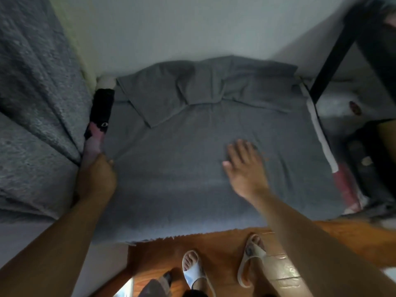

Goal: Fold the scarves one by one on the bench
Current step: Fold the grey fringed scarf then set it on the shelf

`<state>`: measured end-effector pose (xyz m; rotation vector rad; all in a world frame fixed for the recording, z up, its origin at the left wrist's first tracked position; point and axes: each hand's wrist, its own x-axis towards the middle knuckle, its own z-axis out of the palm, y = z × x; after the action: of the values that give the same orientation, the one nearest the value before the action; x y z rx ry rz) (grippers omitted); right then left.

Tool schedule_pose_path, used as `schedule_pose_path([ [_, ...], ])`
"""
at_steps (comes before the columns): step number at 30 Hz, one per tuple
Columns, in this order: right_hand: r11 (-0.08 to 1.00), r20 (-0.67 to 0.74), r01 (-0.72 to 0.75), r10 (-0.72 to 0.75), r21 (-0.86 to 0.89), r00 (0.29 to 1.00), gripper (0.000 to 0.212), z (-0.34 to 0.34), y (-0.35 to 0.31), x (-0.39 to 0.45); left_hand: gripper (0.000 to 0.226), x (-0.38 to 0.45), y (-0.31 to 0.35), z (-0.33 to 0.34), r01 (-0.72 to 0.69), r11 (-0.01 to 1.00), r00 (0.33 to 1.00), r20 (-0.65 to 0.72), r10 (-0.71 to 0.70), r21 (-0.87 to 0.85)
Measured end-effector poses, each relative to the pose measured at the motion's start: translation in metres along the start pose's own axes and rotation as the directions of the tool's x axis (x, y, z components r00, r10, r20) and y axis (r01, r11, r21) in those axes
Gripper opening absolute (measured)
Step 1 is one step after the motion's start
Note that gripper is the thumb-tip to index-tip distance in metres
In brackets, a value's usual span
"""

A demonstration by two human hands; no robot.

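A grey scarf lies spread over the worktop, its far edge bunched in folds against the wall, while the left hand pinches its left edge with curled fingers and the right hand presses flat, fingers spread, on its middle.

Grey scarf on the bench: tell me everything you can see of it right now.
The grey scarf is a large, soft, matte cloth spread nearly flat over the bench. Its far end is bunched into overlapping folds against the wall, and its near edge hangs frayed over the front. The left hand grips its left edge; the right hand lies flat on it with spread fingers.
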<state>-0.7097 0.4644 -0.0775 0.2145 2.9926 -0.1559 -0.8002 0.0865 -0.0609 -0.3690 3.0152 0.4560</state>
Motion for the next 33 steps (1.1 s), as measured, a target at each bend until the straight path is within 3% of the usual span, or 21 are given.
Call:
schedule_pose_path([
  [3,0.946,0.041,-0.323,0.325,-0.035,0.945,0.098,-0.015,0.143,-0.017,0.039,0.0,0.01,-0.003,0.038,0.999,0.999,0.02,-0.038,-0.015],
  [5,0.928,0.011,-0.372,0.372,-0.01,0.928,0.096,-0.031,0.176,-0.022,0.04,-0.009,0.027,-0.006,0.073,0.996,0.997,-0.037,-0.071,0.056],
  [7,0.966,-0.134,-0.258,0.258,0.019,0.957,0.077,-0.032,0.142,-0.024,0.045,-0.033,0.06,-0.002,-0.049,0.988,0.983,-0.168,0.073,0.144],
  [9,0.998,-0.297,-0.015,0.034,0.069,0.954,0.057,-0.02,0.071,-0.028,0.049,-0.07,0.109,0.015,-0.313,0.939,0.937,-0.114,0.33,0.142],
  [11,0.977,-0.197,0.16,-0.13,0.141,0.972,0.056,-0.007,0.001,-0.035,0.054,-0.104,0.148,0.047,-0.498,0.855,0.867,0.074,0.492,0.144],
  [14,0.973,-0.062,0.169,-0.161,0.158,0.985,0.061,0.003,0.005,-0.044,0.063,-0.124,0.164,0.082,-0.51,0.837,0.856,0.213,0.471,0.198],
  [17,0.998,-0.053,-0.057,0.058,0.016,0.997,0.066,0.007,0.12,-0.067,0.063,-0.123,0.156,0.088,-0.52,0.81,0.854,0.183,0.487,0.269],
  [19,0.951,-0.054,-0.308,0.308,0.021,0.95,0.074,-0.004,0.21,-0.086,0.063,-0.125,0.159,0.086,-0.51,0.82,0.86,0.169,0.481,0.259],
  [21,0.908,-0.047,-0.415,0.418,0.056,0.907,0.079,-0.023,0.255,-0.105,0.062,-0.128,0.163,0.087,-0.506,0.825,0.863,0.141,0.486,0.251],
  [23,0.94,-0.134,-0.338,0.341,0.044,0.931,0.073,-0.031,0.236,-0.113,0.062,-0.127,0.165,0.086,-0.51,0.824,0.86,0.14,0.49,0.246],
  [25,0.997,-0.246,-0.073,0.078,0.03,0.966,0.059,-0.022,0.175,-0.123,0.063,-0.128,0.164,0.086,-0.507,0.827,0.862,0.137,0.488,0.244],
  [27,0.97,-0.129,0.236,-0.227,0.059,0.965,0.056,-0.008,0.117,-0.135,0.064,-0.129,0.164,0.086,-0.503,0.83,0.864,0.144,0.483,0.24],
  [28,0.954,-0.054,0.292,-0.288,0.072,0.956,0.058,-0.001,0.103,-0.138,0.064,-0.129,0.165,0.087,-0.499,0.834,0.867,0.146,0.477,0.236],
  [30,0.98,0.006,0.188,-0.189,0.065,0.982,0.059,0.009,0.119,-0.143,0.064,-0.127,0.165,0.087,-0.495,0.834,0.869,0.156,0.47,0.244],
  [33,0.99,0.016,-0.141,0.141,0.027,0.99,0.063,0.014,0.195,-0.158,0.064,-0.127,0.164,0.088,-0.494,0.832,0.869,0.15,0.471,0.253],
])
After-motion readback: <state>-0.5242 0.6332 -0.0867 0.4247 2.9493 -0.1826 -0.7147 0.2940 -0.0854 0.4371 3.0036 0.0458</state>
